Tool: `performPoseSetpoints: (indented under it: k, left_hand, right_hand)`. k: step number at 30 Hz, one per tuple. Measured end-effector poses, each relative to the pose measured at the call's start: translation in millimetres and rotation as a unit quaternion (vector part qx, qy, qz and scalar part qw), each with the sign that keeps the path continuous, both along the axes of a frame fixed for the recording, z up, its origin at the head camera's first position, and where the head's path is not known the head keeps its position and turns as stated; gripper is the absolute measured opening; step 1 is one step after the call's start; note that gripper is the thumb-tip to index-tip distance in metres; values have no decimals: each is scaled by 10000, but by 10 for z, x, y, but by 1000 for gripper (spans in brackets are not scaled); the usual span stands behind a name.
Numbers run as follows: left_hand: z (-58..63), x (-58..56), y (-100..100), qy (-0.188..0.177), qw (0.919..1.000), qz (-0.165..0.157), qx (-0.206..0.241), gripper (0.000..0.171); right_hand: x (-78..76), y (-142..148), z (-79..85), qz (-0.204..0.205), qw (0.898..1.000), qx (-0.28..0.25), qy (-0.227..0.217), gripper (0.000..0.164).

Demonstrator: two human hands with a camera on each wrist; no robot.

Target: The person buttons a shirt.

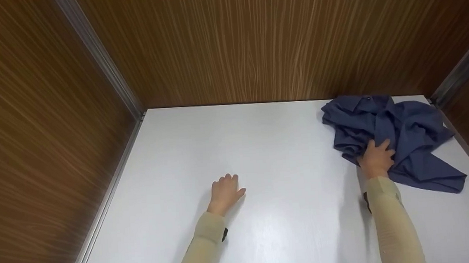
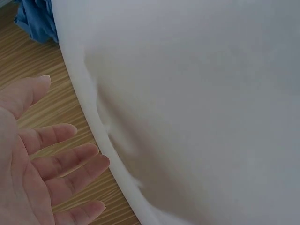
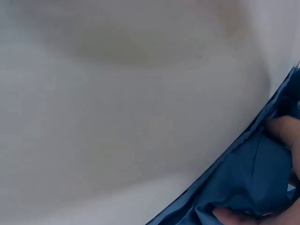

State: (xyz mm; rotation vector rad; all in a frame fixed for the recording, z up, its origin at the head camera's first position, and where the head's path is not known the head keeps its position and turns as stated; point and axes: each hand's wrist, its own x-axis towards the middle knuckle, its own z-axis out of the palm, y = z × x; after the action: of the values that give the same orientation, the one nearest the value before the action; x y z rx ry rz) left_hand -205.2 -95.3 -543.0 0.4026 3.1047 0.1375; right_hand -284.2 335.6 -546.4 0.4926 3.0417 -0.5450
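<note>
A crumpled dark blue shirt [image 1: 412, 131] lies at the far right of the white table, a collar-like fold and a small button showing at its back edge. My right hand [image 1: 376, 159] rests on its near left part, fingers spread over the cloth. In the right wrist view the thumb [image 3: 283, 131] and a fingertip sink into the fabric, well apart, with cloth between them. Over the middle of the table my left hand [image 1: 224, 193] holds nothing, its fingers loosely bent and thumb out to the side.
The white tabletop [image 1: 235, 144] meets a wood-grain panel [image 1: 249, 44] at the back. Similar panels rise at the left [image 1: 33, 141] and right, joined by metal corner strips [image 1: 101, 58]. The shirt reaches close to the back panel and the table's right edge.
</note>
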Motion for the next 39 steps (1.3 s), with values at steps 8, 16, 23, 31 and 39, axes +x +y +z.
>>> performPoseSetpoints:
  k: [8,16,23,31,39]
  left_hand:
    - [-10,-21,30,41,10000,2,44,49]
    - [-11,-35,34,12,10000,10,51,48]
    - [-13,-41,49,74,9998,19,180,46]
    - [-31,-52,85,73,9998,14,194,47]
    - [-41,-96,194,93,9996,-148,222,47]
  right_hand:
    - [17,31,9,386,9991,-85,-174,51]
    - [49,136,34,1290,9902,-364,-404,55]
    - [39,228,6,1680,9848,-371,-233,38]
    - [125,225,56,1865,9819,-190,-274,15]
    - [192,349,28,2068,9760,-647,-229,14]
